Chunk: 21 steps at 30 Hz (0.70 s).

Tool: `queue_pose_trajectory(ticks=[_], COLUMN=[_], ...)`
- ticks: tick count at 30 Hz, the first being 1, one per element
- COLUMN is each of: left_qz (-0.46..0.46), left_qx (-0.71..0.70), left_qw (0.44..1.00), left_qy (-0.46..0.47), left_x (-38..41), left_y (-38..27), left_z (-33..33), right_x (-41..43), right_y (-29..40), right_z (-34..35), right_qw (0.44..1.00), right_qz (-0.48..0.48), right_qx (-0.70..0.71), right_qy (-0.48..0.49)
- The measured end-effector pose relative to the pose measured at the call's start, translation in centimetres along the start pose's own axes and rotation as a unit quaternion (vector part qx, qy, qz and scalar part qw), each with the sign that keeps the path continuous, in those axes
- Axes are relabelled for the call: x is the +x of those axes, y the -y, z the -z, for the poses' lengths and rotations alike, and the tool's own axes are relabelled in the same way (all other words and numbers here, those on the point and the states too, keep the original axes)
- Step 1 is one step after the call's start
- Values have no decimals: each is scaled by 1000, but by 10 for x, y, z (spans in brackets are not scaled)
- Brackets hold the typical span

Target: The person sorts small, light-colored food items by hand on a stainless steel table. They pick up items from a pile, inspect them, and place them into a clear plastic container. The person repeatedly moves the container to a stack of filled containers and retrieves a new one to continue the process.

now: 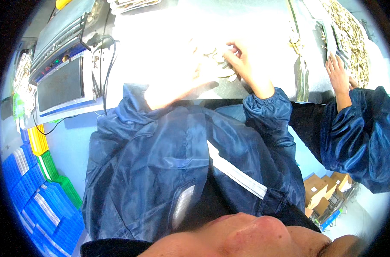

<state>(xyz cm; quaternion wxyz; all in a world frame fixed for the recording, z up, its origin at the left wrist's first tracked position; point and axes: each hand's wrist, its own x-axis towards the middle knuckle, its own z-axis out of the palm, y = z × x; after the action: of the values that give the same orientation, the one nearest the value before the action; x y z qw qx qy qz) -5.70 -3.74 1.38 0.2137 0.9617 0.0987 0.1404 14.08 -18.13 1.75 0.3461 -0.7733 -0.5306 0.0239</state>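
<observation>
Several small, pale, flat pieces (225, 73) lie in a loose group on a shiny metal worktop (233, 91), under a strong glare. My right hand (243, 61) is over the right side of the group, fingers bent, thumb and fingertips close to the pieces; whether it pinches one cannot be made out. On the left of the group, my left hand (185, 85) rests low over the worktop, partly washed out by the light, so its fingers and anything in them are unclear.
At right, a co-worker's hands (338, 72) are beside a large spread of similar pieces (352, 38). A machine with a dark panel (61, 83) and cable (113, 61) stands left. Blue crates (37, 196) are stacked lower left; cardboard boxes (315, 189) lie lower right.
</observation>
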Motion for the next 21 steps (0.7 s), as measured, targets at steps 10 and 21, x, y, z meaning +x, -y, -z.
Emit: queue_pose_trajectory(ticks=[10, 21], left_qz=[-98, -27], left_qx=[55, 24], left_qw=[994, 999], left_qy=[14, -33], left_x=[9, -8], left_y=[25, 28], left_z=[1, 11], right_x=[-1, -61], right_y=[-3, 17], right_z=[1, 17], right_qw=[995, 989], right_qz=[-74, -138], right_qx=[69, 47], right_qy=[-4, 37])
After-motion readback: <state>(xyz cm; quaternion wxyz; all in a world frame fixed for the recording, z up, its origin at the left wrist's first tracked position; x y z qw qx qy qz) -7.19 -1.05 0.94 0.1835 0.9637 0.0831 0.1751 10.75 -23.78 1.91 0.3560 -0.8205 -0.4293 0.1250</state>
